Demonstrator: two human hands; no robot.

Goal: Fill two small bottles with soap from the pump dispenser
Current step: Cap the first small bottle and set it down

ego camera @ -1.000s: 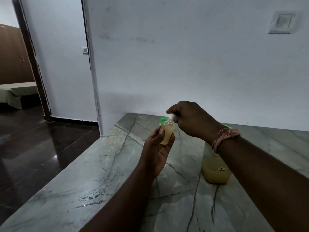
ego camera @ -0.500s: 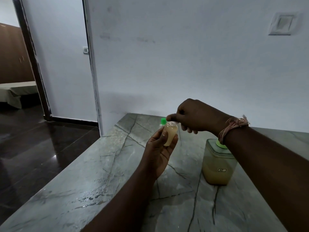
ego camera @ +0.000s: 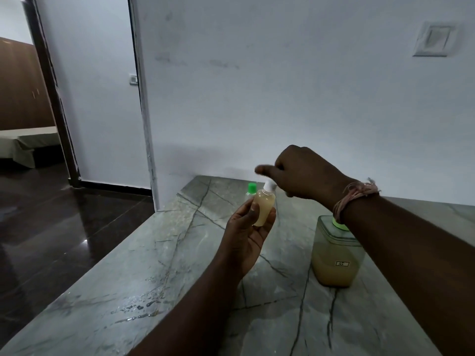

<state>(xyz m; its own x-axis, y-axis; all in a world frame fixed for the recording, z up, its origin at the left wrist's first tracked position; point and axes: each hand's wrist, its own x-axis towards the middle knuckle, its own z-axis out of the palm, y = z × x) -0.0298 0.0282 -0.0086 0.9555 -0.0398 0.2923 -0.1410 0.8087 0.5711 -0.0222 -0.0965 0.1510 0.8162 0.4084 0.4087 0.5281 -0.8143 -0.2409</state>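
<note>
Above the grey veined marble counter (ego camera: 180, 253), the left hand (ego camera: 246, 237) grips a small clear soap-filled bottle (ego camera: 263, 208); the right hand (ego camera: 300, 173), blurred, curls over its white cap (ego camera: 270, 185), grasp unclear.

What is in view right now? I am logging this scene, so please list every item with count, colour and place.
Small bottle: 1, clear with yellowish soap, white cap, held up over the counter.
Second small bottle: 1, green cap, on the counter behind the held one, mostly hidden.
Soap dispenser: 1, clear with yellowish soap, green top, on the counter at right; its pump is hidden by the forearm.
Counter: 1, grey-green veined stone, wet patches near the front.
Wall switch plate: 1, white, upper right.
Left hand: grips the small bottle.
Right hand: at the bottle's cap, blurred; thread band on wrist.
</note>
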